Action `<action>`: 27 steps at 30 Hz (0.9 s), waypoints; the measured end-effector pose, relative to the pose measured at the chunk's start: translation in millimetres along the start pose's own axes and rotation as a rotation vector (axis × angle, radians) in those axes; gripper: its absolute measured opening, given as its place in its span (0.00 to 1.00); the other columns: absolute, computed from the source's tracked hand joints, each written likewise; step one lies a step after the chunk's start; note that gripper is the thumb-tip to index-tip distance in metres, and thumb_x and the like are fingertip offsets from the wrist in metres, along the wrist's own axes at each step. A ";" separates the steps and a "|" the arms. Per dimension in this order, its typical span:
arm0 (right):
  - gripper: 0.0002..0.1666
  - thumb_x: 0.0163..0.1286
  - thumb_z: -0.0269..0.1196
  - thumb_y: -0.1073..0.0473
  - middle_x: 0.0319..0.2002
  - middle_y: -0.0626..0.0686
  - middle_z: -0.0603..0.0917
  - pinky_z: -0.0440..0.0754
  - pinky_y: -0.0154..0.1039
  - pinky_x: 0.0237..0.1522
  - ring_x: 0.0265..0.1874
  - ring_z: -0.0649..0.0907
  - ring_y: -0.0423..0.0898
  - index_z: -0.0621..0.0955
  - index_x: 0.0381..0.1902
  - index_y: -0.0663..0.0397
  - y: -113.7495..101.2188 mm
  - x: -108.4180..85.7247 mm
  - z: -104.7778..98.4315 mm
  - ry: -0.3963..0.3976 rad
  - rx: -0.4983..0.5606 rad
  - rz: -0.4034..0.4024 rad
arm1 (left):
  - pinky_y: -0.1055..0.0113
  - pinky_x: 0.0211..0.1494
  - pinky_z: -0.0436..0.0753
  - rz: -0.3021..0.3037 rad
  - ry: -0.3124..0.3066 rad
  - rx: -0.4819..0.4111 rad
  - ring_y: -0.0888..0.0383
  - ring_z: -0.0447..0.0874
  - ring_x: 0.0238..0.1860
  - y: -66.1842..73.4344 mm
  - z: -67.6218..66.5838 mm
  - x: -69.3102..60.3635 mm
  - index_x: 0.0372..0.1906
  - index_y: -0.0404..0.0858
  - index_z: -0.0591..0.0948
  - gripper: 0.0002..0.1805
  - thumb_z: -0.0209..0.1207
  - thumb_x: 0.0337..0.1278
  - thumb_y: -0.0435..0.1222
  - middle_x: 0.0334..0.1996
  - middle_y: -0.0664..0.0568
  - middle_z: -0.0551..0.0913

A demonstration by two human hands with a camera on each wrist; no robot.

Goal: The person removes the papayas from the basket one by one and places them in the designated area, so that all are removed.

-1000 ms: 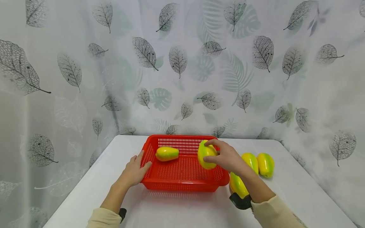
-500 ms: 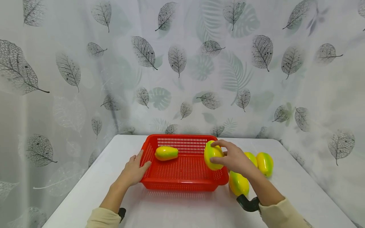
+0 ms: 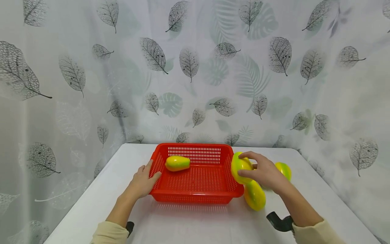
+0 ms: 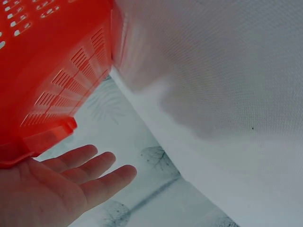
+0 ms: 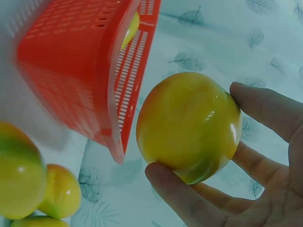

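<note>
Leaf-printed curtain hangs across the back and down both sides of the head view I'm watching, and below it stretches the white table, with a red basket toward its far edge. Inside the basket, near the back left corner, lies a single yellow-green fruit. Over on the left rim, the person's left hand rests with its fingers extended and the thumb apart from them. Across at the right rim, the right hand has thumb and fingers clamped on the held fruit, which covers part of that rim from this camera. Just outside the basket's near right corner, a loose fruit lies on the table, and another fruit shows farther toward the table's right edge, partly behind the hand. Over to the left wrist: I've got the basket's slotted wall at upper left, the palm by the rim, and three fingers reaching out straight with small gaps between them. Now the right wrist: the held fruit fills the middle, pinched between thumb and fingertips, and I see a gap between it and the basket's rim. More fruits crowd the lower left corner, partly cut off.
</note>
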State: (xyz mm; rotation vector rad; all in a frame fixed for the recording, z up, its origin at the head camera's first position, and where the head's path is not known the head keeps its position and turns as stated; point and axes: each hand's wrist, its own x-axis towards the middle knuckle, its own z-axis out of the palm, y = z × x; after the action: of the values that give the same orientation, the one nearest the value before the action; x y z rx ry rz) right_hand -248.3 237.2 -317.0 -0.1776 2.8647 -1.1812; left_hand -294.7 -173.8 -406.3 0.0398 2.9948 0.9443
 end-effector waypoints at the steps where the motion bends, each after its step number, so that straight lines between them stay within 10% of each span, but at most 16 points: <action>1: 0.39 0.64 0.73 0.46 0.71 0.66 0.71 0.88 0.56 0.51 0.63 0.78 0.71 0.74 0.70 0.49 1.8 -0.5 -1.4 0.004 -0.003 0.003 | 0.32 0.61 0.80 0.000 0.000 -0.001 0.28 0.68 0.68 -0.1 -0.1 0.1 0.84 0.38 0.50 0.44 0.51 0.75 0.53 0.75 0.26 0.59; 27: 0.43 0.65 0.71 0.43 0.72 0.74 0.66 0.89 0.58 0.50 0.62 0.77 0.76 0.71 0.72 0.57 53.6 -19.0 -31.6 0.005 -0.073 0.064 | 0.32 0.62 0.80 0.005 0.005 -0.008 0.28 0.68 0.69 0.2 -0.2 -1.0 0.84 0.37 0.50 0.44 0.51 0.75 0.53 0.74 0.27 0.60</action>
State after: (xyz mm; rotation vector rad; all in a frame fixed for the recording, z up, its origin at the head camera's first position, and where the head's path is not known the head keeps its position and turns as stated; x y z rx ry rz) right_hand -236.8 299.3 -332.5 -0.0841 2.8958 -1.0685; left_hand -293.7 -173.8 -406.0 0.0451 2.9964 0.9584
